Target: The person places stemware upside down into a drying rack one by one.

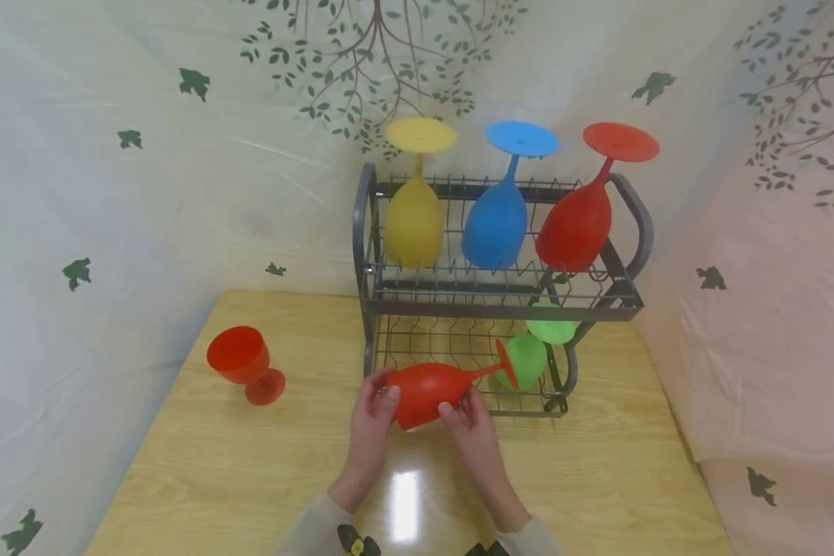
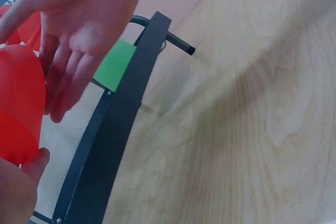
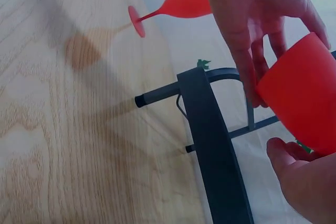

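Observation:
A red plastic wine glass [image 1: 427, 390] lies sideways in the air between both hands, just in front of the rack's lower tier. Its foot points right and its bowl left. My left hand [image 1: 371, 432] holds the bowl at the rim end, thumb in front. The right hand [image 1: 471, 432] holds the bowl near the stem, with its thumb on the near side. In the left wrist view, the right hand [image 2: 86, 30] reaches down to the red bowl [image 2: 18, 103]. From the right wrist, the left hand [image 3: 257, 19] shows at the rim.
A dark two-tier dish rack [image 1: 500, 311] carries upturned yellow [image 1: 413, 224], blue [image 1: 495, 228] and red [image 1: 575, 228] glasses on top. A green glass [image 1: 524, 361] leans in the lower tier at right. Another red glass [image 1: 239, 357] stands upright on the wooden table [image 1: 201, 479], left.

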`<state>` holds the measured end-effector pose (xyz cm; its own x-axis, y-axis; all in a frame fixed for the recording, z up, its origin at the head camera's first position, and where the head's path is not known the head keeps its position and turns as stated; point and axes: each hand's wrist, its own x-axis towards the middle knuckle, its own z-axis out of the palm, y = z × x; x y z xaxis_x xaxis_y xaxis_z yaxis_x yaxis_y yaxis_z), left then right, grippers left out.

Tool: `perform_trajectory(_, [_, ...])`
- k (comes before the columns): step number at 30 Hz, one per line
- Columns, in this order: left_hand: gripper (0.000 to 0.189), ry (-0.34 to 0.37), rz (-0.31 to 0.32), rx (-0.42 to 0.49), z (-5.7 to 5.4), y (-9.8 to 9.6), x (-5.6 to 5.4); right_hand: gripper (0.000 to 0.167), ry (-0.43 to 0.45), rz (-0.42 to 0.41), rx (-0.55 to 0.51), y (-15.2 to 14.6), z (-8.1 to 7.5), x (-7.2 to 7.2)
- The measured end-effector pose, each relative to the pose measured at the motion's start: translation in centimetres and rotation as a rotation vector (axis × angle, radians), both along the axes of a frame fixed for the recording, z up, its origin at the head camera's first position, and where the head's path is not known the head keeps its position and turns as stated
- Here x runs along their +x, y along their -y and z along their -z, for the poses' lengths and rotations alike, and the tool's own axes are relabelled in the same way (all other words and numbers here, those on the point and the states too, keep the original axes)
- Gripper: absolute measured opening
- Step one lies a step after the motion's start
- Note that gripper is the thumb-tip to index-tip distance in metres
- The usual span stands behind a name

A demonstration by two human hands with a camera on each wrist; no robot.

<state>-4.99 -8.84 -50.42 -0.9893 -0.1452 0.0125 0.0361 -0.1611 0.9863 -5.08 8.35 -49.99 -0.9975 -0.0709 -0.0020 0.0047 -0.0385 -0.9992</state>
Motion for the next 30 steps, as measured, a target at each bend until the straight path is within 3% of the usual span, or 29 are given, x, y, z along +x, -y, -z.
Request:
perform_trajectory(7, [0.045,-0.010,0.024,-0.022,0.7,-0.2,0.0,0.068,0.065,0.016,-0.004,0.2,0.2,-0.2])
perform_trajectory(12, [0.049,-0.075,0.056,-0.119,0.8,0.0,0.2,0.074,0.088,0.030,0.033,-0.4,0.1,-0.6])
perform_trajectory(15, [0.051,-0.125,0.068,-0.236,0.8,0.4,0.3,0.077,0.087,0.040,0.036,-1.0,0.0,-1.0])
perform_trajectory(21, [0.058,-0.258,0.079,-0.591,1.3,1.7,0.8,0.075,0.059,0.056,0.049,-2.2,-0.4,-2.0])
perform_trajectory(30, [0.068,-0.370,0.222,-0.986,1.9,3.4,1.3,0.065,-0.022,0.075,0.057,-3.4,-0.3,-3.6])
